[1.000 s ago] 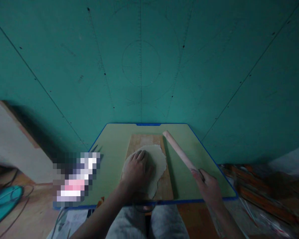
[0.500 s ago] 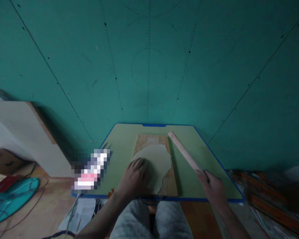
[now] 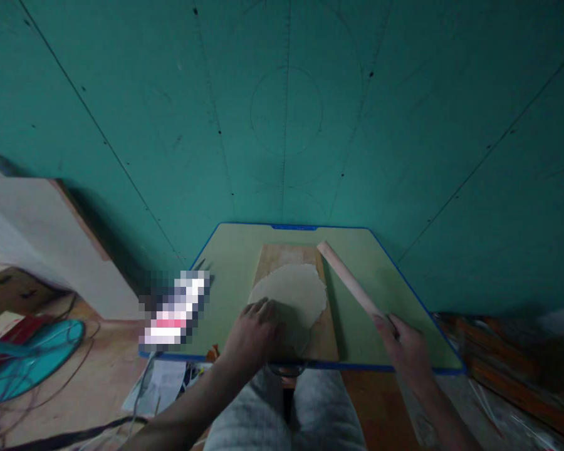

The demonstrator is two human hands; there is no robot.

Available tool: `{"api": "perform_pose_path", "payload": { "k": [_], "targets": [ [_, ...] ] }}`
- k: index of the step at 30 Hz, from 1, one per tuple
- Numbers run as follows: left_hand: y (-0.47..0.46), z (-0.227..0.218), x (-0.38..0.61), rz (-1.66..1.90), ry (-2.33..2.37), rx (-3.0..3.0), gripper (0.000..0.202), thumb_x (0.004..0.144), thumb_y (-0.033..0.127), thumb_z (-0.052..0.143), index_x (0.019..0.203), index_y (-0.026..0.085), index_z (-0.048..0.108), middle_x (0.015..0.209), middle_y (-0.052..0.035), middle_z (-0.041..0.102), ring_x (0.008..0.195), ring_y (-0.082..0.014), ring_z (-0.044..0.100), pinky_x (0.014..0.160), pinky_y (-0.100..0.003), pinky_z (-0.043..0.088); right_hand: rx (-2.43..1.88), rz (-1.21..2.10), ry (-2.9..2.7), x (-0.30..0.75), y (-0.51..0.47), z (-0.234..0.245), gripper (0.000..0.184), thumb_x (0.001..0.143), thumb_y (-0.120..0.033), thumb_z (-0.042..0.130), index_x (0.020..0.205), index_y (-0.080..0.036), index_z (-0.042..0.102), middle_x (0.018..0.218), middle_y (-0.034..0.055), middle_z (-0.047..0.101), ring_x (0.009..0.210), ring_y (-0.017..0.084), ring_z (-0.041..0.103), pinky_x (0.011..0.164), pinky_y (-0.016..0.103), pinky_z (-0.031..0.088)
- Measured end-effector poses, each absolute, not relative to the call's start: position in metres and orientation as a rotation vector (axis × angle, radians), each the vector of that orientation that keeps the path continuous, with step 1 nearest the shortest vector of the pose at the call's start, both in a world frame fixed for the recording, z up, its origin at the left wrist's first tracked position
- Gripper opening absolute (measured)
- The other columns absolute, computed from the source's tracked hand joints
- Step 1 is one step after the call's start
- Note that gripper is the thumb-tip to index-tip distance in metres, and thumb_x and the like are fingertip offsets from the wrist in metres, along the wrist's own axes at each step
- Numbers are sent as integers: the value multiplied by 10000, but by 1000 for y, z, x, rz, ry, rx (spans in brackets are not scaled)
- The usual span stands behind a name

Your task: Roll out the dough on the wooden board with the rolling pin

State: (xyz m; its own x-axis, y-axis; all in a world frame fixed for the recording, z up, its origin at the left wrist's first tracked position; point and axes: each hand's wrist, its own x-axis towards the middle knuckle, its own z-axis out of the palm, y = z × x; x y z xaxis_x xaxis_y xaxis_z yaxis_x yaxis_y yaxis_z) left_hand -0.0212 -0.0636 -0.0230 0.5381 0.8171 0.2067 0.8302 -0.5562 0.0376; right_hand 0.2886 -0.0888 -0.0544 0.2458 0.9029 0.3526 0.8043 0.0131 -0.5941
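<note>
A flat, pale sheet of what looks like clay or dough point(image 3: 294, 285), with a ragged right edge, lies on a wooden board point(image 3: 328, 341). My left hand point(image 3: 258, 326) rests palm down on the left near part of the sheet, its fingers slightly bent and covering that edge. Over on the right, my right hand point(image 3: 407, 344) is closed round the near end of a long, pale wooden stick point(image 3: 350, 282). The stick slants up and left, its far tip by the board's upper right corner. It does not appear to touch the sheet.
Board and hands are over a pale green folding table point(image 3: 235, 250) with a blue rim, against a green wall point(image 3: 282, 125). A phone-like, pixelated device point(image 3: 173, 313) stands on its left side. A turquoise round object point(image 3: 61, 357) and cables lie on the floor at left.
The view has tipped slightly, so the table sits a little higher in the picture. Both hands keep nearly the same place over the table, and the stick is still held.
</note>
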Motion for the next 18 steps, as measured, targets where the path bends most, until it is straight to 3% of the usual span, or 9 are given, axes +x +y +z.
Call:
{"api": "perform_pose_path", "payload": {
  "k": [9,18],
  "targets": [
    [-72,-25,-21,-612,-1376,-2763,258,908,173,527,1145,165,629,1219,-117,644,1178,-257,571,972,-408,515,-1761,173,-1580,286,-89,-51,625,814,-802,330,519,-256,405,387,-46,379,374,119,391,426,252,303],
    [-70,-32,-11,-686,-1372,-2763,202,922,179,506,1029,155,676,1134,-117,683,1095,-264,618,936,-426,533,-1791,219,-1565,286,-90,-50,643,800,-821,328,531,-250,451,389,-42,388,380,125,408,428,253,313]
  ]
}}
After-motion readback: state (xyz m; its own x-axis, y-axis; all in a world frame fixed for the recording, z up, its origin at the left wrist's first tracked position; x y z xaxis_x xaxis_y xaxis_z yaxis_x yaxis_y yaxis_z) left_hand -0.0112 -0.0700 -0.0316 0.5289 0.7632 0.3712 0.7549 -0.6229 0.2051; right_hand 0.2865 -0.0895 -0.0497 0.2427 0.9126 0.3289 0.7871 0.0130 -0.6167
